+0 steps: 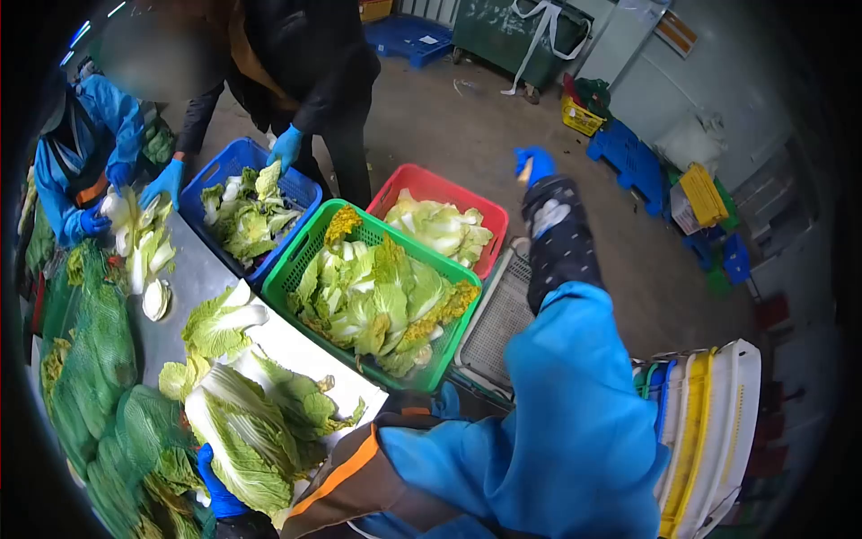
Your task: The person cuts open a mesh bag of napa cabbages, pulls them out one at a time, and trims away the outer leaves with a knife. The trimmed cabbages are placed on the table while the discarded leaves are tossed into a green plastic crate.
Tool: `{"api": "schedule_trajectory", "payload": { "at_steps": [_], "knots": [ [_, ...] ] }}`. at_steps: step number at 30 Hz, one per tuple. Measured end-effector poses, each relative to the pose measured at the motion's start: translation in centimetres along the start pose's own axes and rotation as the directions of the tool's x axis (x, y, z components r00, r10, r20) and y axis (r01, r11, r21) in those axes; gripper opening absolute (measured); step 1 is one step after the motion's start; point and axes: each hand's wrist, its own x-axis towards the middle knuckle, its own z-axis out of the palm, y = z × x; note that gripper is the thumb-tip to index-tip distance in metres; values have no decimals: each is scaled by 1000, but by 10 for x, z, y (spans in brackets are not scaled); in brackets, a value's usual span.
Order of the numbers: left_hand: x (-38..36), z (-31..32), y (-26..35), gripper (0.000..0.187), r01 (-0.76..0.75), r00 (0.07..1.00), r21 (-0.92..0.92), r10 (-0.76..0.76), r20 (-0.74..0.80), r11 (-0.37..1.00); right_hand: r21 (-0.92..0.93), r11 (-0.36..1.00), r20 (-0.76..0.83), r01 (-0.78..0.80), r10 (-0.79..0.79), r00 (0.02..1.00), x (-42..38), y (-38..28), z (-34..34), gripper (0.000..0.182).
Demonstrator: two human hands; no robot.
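Observation:
My left hand [215,481], in a blue glove, grips the side of a large napa cabbage [235,431] at the table's near edge. Some of its fingers are hidden against the leaves. Loose outer leaves [224,323] and more cabbage lie beside it on a white board [352,388]. My right hand [536,166], also blue-gloved, is stretched far out to the right over the floor, past the red crate [496,208]. Its fingers are closed around a small pale thing that I cannot make out. Cut leaves [373,296] fill the green crate [440,373] in front of me.
Across the table [184,260], a person in dark clothes has gloved hands at a blue crate [310,193] of leaves. Another person in blue handles a cabbage [135,225]. Green net sacks [99,350] line the left. Stacked crates [709,431] stand right, blue pallets [628,166] beyond.

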Motion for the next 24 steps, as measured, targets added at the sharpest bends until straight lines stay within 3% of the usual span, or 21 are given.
{"api": "schedule_trajectory", "payload": {
  "at_steps": [2,3,4,5,6,7,8,9,10,11,13,15,16,19,21,23,24],
  "knots": [
    [3,-7,-6,57,17,1000,-9,-17,-13,1000,-124,991,-130,-47,31,991,-3,-24,30,15],
    [2,-4,-5,57,17,1000,15,-16,-25,1000,-232,972,-8,-29,28,1000,-29,-22,74,17],
    [2,21,-7,53,18,1000,-80,-18,-2,997,-321,947,148,-6,56,987,-71,-4,127,21],
    [18,-5,-15,57,-123,989,133,132,-59,983,-333,942,368,39,92,925,-116,21,172,31],
    [18,15,-15,63,-236,966,321,258,-27,917,-241,966,547,-90,212,810,-163,48,214,39],
    [22,34,-15,71,-381,919,397,389,65,835,-246,969,701,-36,203,684,-201,78,248,45],
    [26,44,-17,79,-498,861,469,479,169,729,-159,955,809,-250,271,522,-234,113,271,51],
    [27,46,-21,87,-454,875,572,463,141,684,-229,919,832,-320,355,427,-263,144,290,62],
    [42,19,-27,87,-479,810,818,521,271,319,-360,886,780,-293,458,425,-288,177,302,68],
    [42,18,-27,88,-517,840,746,418,346,419,-472,843,723,-257,537,435,-312,203,306,75],
    [44,2,-37,104,-413,906,772,302,296,483,-324,833,739,-448,519,430,-337,204,321,83],
    [25,13,-38,112,-550,809,741,467,358,385,-351,898,791,-264,436,430,-339,208,316,79],
    [21,20,-35,120,-554,773,793,511,376,253,-381,889,795,-253,455,402,-343,203,317,77],
    [4,44,-19,114,-422,724,899,554,411,-114,-427,876,801,-226,482,355,-349,197,319,72],
    [-7,37,-19,111,-347,761,920,519,390,-182,-444,869,803,-218,494,333,-349,196,322,69],
    [-14,35,-23,107,-269,802,928,475,363,-256,-582,695,624,-423,715,316,-350,199,327,60],
    [-15,41,-27,107,-199,829,972,509,233,-122,-385,773,723,-504,592,356,-358,205,332,53]
  ]
}}
